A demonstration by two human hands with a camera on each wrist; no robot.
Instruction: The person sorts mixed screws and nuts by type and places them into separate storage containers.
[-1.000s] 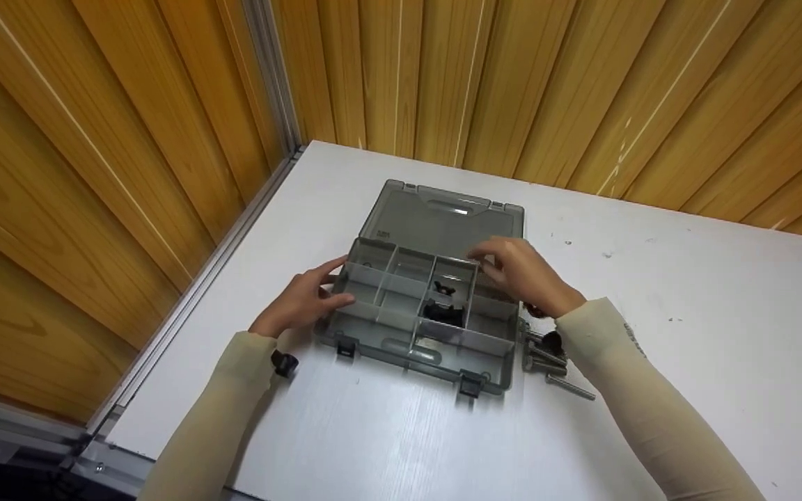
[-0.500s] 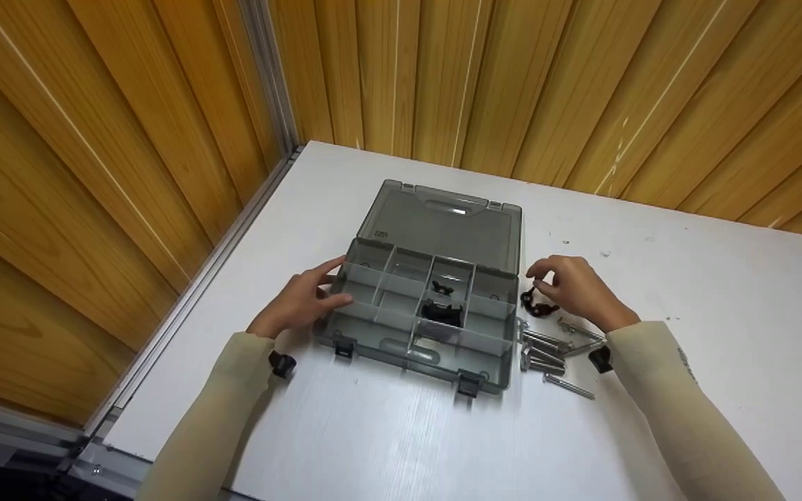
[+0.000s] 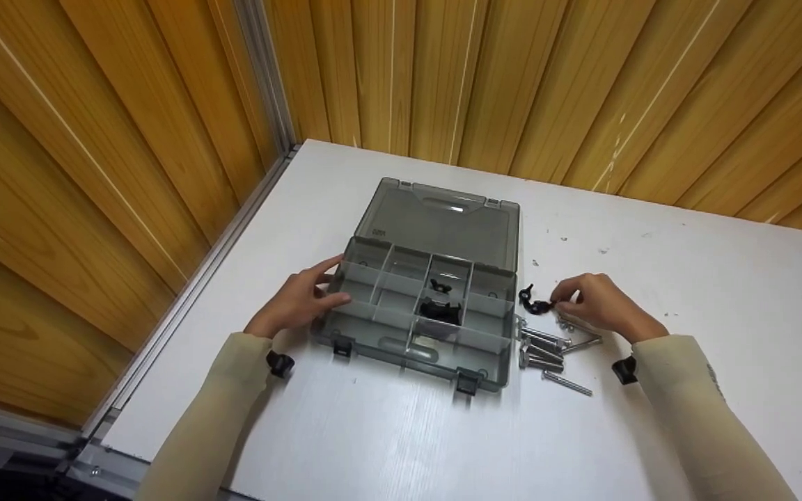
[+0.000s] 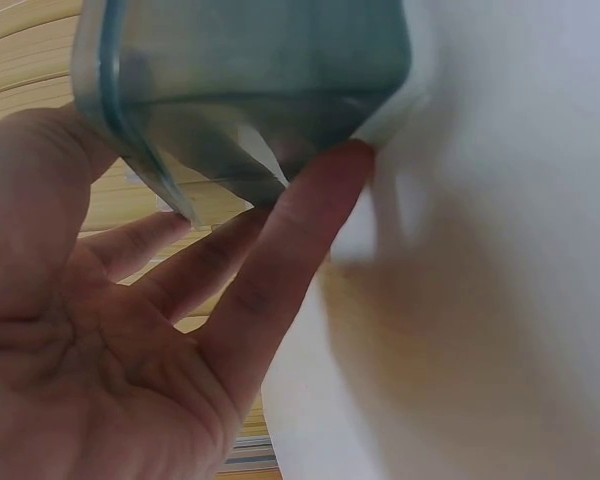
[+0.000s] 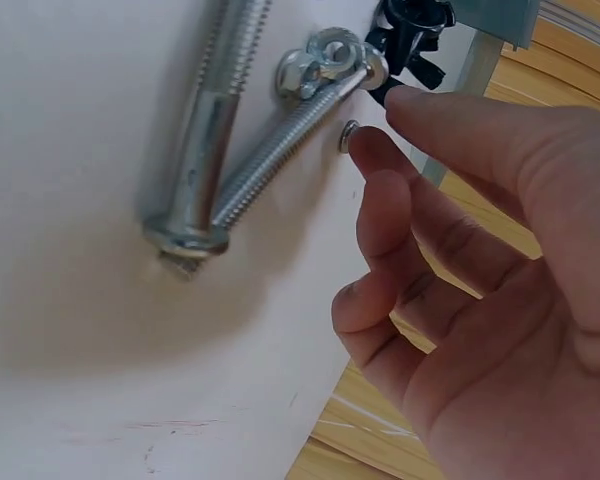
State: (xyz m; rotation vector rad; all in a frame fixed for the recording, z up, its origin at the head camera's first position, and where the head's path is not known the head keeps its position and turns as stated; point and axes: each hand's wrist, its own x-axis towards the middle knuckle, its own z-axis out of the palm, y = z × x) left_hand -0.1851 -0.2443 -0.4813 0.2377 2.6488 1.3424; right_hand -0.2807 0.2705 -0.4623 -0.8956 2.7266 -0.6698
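Observation:
My left hand (image 3: 296,303) holds the left side of a grey see-through organizer box (image 3: 401,353), its thumb over the rim. In the left wrist view, fingers (image 4: 305,220) lie along the box wall (image 4: 260,60). To the right of the box, my right hand (image 3: 599,304) is at black wing nuts (image 3: 528,298) on the table. The right wrist view shows its thumb tip against a wing of one black wing nut (image 5: 417,35), with a gap to the index fingertip. More black pieces (image 3: 441,311) and a black wing nut (image 3: 441,286) lie in a middle compartment.
Several metal bolts (image 3: 544,339) lie beside the box's right edge, with one loose bolt (image 3: 568,383) in front. Small metal nuts (image 5: 330,58) are near the right fingers. The box lid (image 3: 453,223) lies open behind, and wood-look panels (image 3: 547,83) border the white table (image 3: 373,431).
My right hand has moved from above the box's right-hand compartments, out to the right and down to the black wing nuts on the table. The left hand stays on the box.

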